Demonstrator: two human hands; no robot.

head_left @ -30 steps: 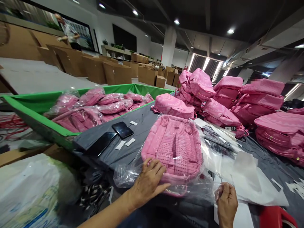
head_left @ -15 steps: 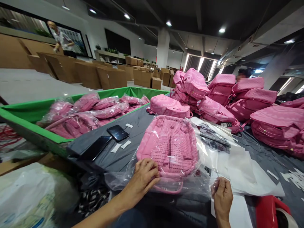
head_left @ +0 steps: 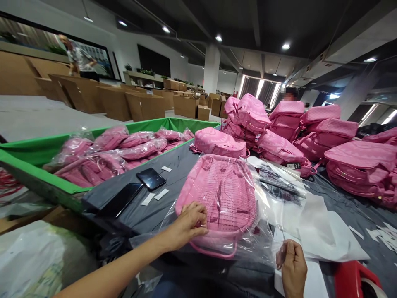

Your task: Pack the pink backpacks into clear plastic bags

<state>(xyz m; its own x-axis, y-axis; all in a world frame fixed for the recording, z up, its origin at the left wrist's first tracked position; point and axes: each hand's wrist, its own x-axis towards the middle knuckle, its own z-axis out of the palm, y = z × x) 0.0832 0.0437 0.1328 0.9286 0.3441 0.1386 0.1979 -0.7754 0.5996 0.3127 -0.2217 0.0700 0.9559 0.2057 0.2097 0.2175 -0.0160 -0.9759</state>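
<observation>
A pink backpack (head_left: 228, 194) lies in front of me inside a clear plastic bag (head_left: 263, 231), straps side up, its handle loop towards me. On its lower left corner rests my left hand (head_left: 190, 222), fingers loosely bent and the thumb apart, gripping nothing. My right hand (head_left: 293, 265) is closed in a pinch on the near right edge of the plastic bag. The bag's loose film spreads along the near side between both hands.
A green-edged bin (head_left: 68, 188) at left holds several bagged backpacks. Two phones (head_left: 151, 179) and white slips lie beside it. Pink backpacks (head_left: 359, 165) are piled at right, near white sheets (head_left: 338, 240) and a red tape dispenser (head_left: 353, 277). People stand beyond, cardboard boxes (head_left: 145, 105) behind.
My left hand's fingers have loosened and lifted slightly on the backpack. The right hand keeps its pinch, shifted slightly towards me. The view has tilted a little; a person behind the piled backpacks shows more.
</observation>
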